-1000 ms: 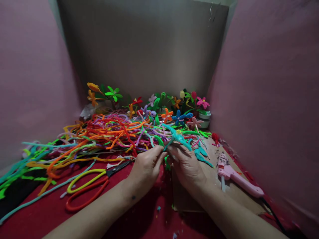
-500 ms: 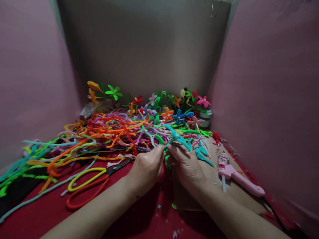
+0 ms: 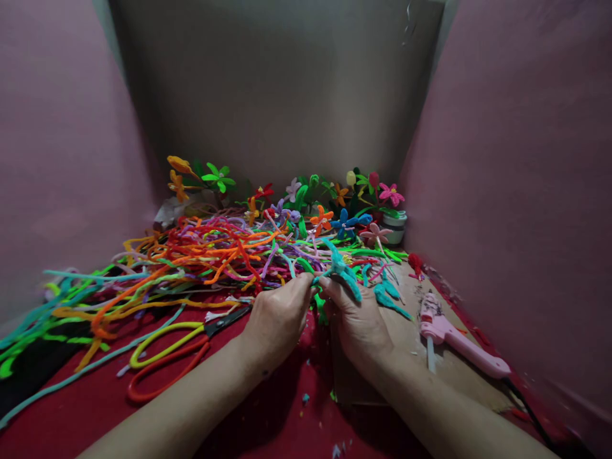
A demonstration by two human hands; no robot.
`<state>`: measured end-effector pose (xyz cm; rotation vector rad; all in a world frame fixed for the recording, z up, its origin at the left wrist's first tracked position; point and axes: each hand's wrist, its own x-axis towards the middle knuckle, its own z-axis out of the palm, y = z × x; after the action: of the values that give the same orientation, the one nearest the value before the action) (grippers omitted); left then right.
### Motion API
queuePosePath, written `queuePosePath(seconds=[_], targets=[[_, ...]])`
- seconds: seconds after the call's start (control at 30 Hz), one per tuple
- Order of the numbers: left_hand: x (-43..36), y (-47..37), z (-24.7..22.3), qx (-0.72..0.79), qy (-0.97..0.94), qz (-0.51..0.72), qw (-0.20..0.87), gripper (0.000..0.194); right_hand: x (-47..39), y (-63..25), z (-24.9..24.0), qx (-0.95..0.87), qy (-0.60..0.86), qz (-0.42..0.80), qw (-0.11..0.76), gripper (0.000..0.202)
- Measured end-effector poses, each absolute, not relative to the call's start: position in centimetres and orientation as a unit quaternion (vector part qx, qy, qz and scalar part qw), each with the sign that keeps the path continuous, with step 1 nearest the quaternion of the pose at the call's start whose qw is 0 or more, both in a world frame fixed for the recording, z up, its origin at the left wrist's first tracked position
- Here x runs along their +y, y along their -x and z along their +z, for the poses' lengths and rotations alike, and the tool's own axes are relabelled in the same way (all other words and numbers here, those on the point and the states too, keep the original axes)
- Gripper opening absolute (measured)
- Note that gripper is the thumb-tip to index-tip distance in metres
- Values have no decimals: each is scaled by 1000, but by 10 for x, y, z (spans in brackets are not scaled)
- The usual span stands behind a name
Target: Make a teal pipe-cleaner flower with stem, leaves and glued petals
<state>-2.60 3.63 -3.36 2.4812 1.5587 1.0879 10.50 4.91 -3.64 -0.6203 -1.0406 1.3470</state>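
Between my hands is a turquoise pipe-cleaner flower (image 3: 340, 264), its petals spread above my right thumb. My left hand (image 3: 282, 315) is closed, thumb and forefinger pinching the stem end. My right hand (image 3: 361, 322) is closed too, its thumb and fingers gripping the stem just below the petals. A bit of bright green pipe cleaner (image 3: 321, 309) shows below, between the hands; whether it is attached to the stem I cannot tell. More turquoise pipe-cleaner pieces (image 3: 386, 294) lie right of my right hand. My curled fingers hide most of the stem.
A tangled heap of colourful pipe cleaners (image 3: 210, 252) spreads at left and centre. Scissors (image 3: 167, 347) lie left of my left arm. A pink glue gun (image 3: 454, 341) rests on cardboard (image 3: 406, 376) at right. Finished flowers (image 3: 345, 223) and a small white pot (image 3: 394, 227) stand behind.
The turquoise flower has turned between my fingers, its petals now pointing more upward and down to the right. Both hands keep nearly the same place and grip.
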Motion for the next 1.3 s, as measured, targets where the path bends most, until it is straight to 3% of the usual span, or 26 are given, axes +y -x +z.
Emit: queuePosePath(seconds=[0.2, 0.53, 0.9, 1.3], targets=[[37, 26, -27, 485, -759, 419, 117, 19, 49, -103, -34, -461, 240, 607, 601, 7], [33, 14, -5, 488, -548, 470, 491, 16, 51, -106, -31, -482, 232, 595, 600, 6], [33, 21, -4, 393, -478, 460, 637, 24, 57, -106, -37, -456, 198, 645, 580, 5], [41, 36, -11, 284, -450, 389, 752, 17, 57, -110, -36, -462, 180, 658, 566, 7]])
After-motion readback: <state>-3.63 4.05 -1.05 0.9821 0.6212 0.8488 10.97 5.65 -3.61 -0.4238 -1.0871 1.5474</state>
